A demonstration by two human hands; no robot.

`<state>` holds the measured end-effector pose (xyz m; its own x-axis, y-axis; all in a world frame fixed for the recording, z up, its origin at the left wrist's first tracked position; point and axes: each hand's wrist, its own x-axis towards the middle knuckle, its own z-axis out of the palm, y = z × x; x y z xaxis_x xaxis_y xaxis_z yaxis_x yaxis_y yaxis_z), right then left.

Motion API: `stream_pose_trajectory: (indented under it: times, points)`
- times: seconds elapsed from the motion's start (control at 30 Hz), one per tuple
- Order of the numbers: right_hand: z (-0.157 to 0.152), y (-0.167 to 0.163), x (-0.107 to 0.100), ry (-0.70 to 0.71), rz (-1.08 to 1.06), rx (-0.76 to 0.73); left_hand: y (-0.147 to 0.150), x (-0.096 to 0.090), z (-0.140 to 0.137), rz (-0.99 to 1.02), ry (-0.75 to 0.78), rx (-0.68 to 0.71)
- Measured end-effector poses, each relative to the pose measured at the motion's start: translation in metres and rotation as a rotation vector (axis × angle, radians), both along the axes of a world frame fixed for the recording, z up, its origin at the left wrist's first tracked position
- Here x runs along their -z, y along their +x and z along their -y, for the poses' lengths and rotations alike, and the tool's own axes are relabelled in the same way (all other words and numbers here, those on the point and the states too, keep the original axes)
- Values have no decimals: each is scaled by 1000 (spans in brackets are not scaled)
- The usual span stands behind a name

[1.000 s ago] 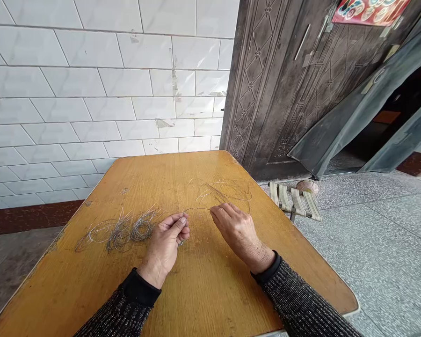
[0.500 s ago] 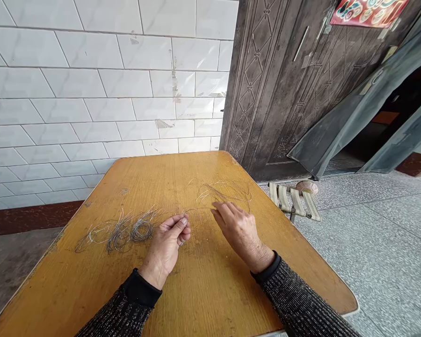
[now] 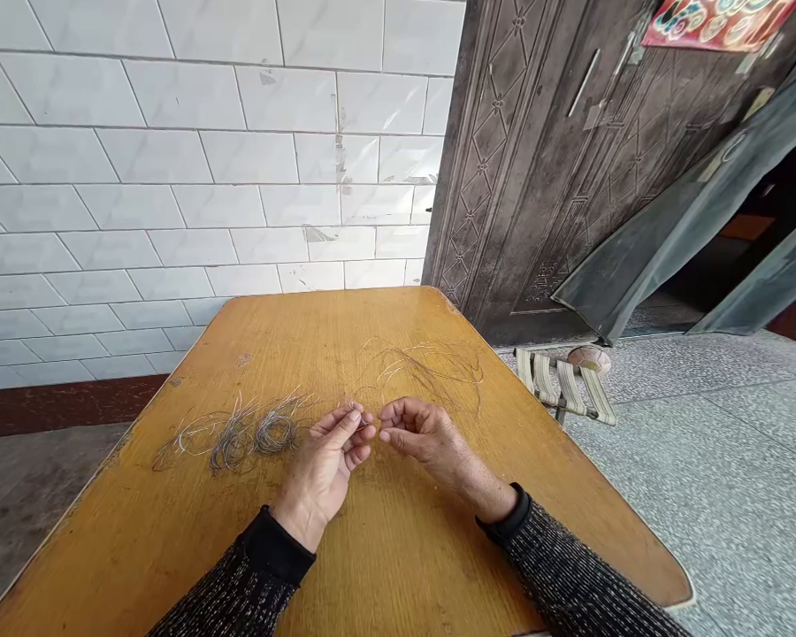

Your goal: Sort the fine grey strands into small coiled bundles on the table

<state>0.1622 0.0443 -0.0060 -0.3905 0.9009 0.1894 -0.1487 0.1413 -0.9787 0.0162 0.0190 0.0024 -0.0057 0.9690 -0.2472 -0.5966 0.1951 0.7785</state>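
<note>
Pinched between the thumb and forefinger of the left hand [image 3: 324, 462] was a thin, dark strand of what looked like metal wire [image 3: 364, 387], a fine curve of it rising just beyond that closed grip. Facing it, just to its right, the right hand [image 3: 438, 442] had its thumb and forefinger curled close with only a narrow gap between the tips; from where I stood, I could not tell whether they had hold of any wire. Such a strand would weigh next to nothing, I judged, springy rather than limp, easily kinked and apt to slip or roll under bare fingertips, so a firm pinch near its end, with the second hand close by, seemed the surest hold. Left of the left hand's grip lay three loosely coiled bundles of silvery-grey wire [image 3: 275, 433], the nearest just beside the knuckles; beyond the right hand's fingers spread a flat, loose tangle of brown and pale wire [image 3: 424, 363]. Beneath both grips was the yellowish-brown wooden table [image 3: 398, 566], its surface scuffed and worn.
</note>
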Motion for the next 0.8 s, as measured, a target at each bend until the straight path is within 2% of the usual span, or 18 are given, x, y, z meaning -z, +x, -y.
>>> stream_pose_trajectory:
  times: [0.1,0.27,0.53,0.8]
  points:
    - [0,-3,-1,-73,-73,-26,2,0,2,21,-24,13]
    - [0,-4,1,-111,-104,1,2,0,3,17,-47,37]
    - [0,-3,0,-64,-197,-36,3,1,3,59,-57,54]
    - [4,-5,-4,-71,-170,-9,4,2,4,149,-23,88]
